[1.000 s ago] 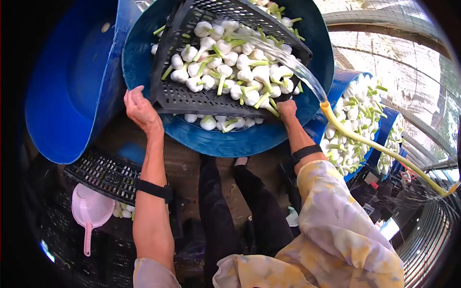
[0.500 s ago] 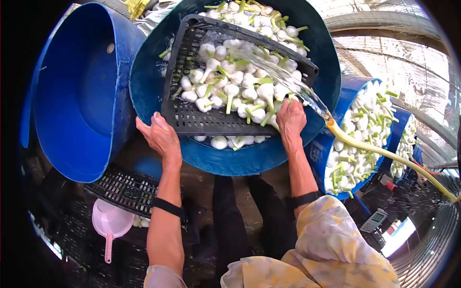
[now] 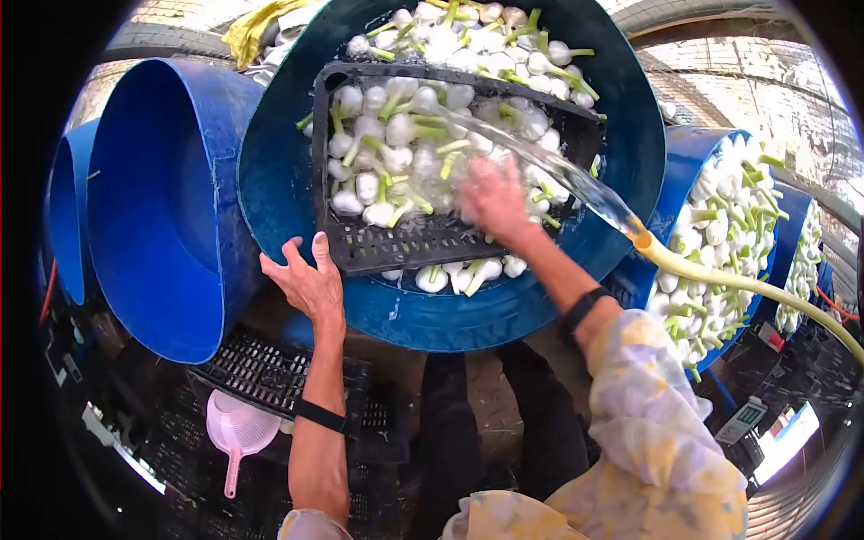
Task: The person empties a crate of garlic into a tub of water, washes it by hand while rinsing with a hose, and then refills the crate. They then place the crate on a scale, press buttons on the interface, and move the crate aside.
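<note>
A black slotted plastic crate full of garlic bulbs with short green stems sits tilted in a large round blue tub. More bulbs float around it in the water. My left hand is at the tub's near-left rim, fingers apart and thumb up beside the crate's corner. Over the bulbs in the crate, my right hand is smeared by motion, its fingers partly lost in splashing water. A yellow hose pours a stream of water across the crate.
An upright blue barrel stands at left. To the right are blue barrels heaped with garlic. Below left, a pink strainer lies by a black crate. A digital scale display shows at lower right.
My right hand has left the crate's near-right edge and moved left and inward over the bulbs, splashing. My left hand stays near the corner, fingers spread wider.
</note>
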`<state>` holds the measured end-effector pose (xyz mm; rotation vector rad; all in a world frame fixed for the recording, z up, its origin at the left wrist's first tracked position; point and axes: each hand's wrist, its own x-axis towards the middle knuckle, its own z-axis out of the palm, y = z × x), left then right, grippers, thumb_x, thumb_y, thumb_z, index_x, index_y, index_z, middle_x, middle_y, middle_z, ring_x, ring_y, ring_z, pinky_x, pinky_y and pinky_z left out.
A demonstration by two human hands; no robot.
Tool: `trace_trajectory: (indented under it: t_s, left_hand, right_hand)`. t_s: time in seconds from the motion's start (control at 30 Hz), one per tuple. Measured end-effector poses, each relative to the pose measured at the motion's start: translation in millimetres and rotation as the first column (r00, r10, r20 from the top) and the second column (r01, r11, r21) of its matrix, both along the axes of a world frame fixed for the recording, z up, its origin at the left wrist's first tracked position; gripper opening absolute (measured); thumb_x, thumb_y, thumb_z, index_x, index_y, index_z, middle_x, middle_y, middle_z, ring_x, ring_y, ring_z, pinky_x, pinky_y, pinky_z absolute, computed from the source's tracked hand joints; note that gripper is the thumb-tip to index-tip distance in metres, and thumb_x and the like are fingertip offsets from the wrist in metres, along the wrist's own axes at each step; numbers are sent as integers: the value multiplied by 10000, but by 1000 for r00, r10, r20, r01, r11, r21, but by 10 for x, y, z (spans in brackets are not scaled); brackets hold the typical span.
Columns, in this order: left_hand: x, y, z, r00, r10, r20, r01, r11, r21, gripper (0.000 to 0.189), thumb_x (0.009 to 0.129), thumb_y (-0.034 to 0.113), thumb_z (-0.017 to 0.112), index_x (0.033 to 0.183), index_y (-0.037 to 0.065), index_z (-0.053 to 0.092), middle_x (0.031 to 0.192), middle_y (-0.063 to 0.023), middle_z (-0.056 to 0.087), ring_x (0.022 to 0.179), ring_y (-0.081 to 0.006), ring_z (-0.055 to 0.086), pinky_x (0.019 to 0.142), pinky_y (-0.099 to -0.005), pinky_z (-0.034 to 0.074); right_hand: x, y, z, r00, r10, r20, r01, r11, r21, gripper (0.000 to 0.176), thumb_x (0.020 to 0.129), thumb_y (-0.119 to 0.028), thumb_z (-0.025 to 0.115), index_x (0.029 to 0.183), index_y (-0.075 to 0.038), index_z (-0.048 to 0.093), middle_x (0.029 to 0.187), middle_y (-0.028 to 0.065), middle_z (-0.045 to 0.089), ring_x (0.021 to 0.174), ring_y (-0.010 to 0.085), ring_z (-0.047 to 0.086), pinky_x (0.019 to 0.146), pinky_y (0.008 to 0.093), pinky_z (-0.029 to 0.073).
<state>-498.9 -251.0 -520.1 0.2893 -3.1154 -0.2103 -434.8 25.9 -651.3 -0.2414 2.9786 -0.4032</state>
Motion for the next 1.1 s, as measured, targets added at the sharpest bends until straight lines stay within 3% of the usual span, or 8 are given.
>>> trace_trajectory:
  t_s: [0.13,0.2,0.33,0.43,0.63,0.77,0.97,1.1]
  left_hand:
    - [41,-2,-79,1000,10,12,-11,998,64,540,811,542,563,1043,55,546,1231,-284,315,1105,-447,408,850,-489,406]
    - [44,-50,-129,1000,-20,-1,20,996,89,491,848,492,546,1045,43,559,1224,-303,318,1130,-455,386,917,-468,354]
    - [102,-37,-215,995,-83,-56,84,996,21,500,840,509,547,1022,44,563,1200,-310,336,1112,-456,395,907,-470,362]
    - [47,97,-80,1000,-12,-22,12,1000,-5,504,828,510,560,1006,38,556,1202,-311,338,1100,-463,403,884,-489,381]
    - [29,9,74,1000,-12,-6,12,1000,17,498,804,486,604,987,25,550,1219,-303,333,1103,-465,406,876,-501,396]
    - [62,-118,34,1000,-12,-10,12,997,70,486,801,478,613,982,30,556,1226,-305,327,1107,-473,409,855,-501,420]
    - [34,-146,34,1000,21,-5,-20,995,101,487,806,492,602,972,37,554,1210,-319,327,1081,-481,426,826,-508,436]
    - [70,-123,41,1000,-7,-26,10,994,108,489,816,504,578,952,35,554,1211,-313,330,1075,-472,429,826,-505,434]
  right_hand:
    - [-586,220,-123,905,-424,-27,423,895,140,491,835,-351,503,1200,-22,509,1147,181,558,1049,353,513,939,454,358]
    - [-808,-340,-1376,636,-770,51,745,596,-299,510,867,-347,443,1239,1,458,1142,163,534,1053,343,487,1016,449,257]
    - [-1016,-1301,-504,387,-922,-18,575,257,-777,654,816,-355,500,1321,27,335,1316,255,347,1264,352,311,946,626,236]
    - [-602,-1651,82,930,-351,107,367,902,-229,662,811,-375,517,1335,-15,332,1402,196,290,1341,319,213,913,654,262]
    - [-267,-268,163,909,411,68,-416,889,190,558,840,-412,515,1350,-228,385,1428,29,305,1352,251,191,1091,505,148]
    - [-33,474,319,814,-466,347,516,854,-63,475,795,-278,554,1242,-129,495,1264,137,469,1214,287,385,1004,493,290]
    - [-451,-631,-568,450,-866,219,878,474,72,623,777,-350,559,1326,-99,404,1351,154,398,1275,362,291,1075,484,183]
    - [-965,-1527,-129,501,-723,475,826,237,-511,768,800,-429,556,1341,41,281,1383,361,178,1325,456,145,1092,463,143]
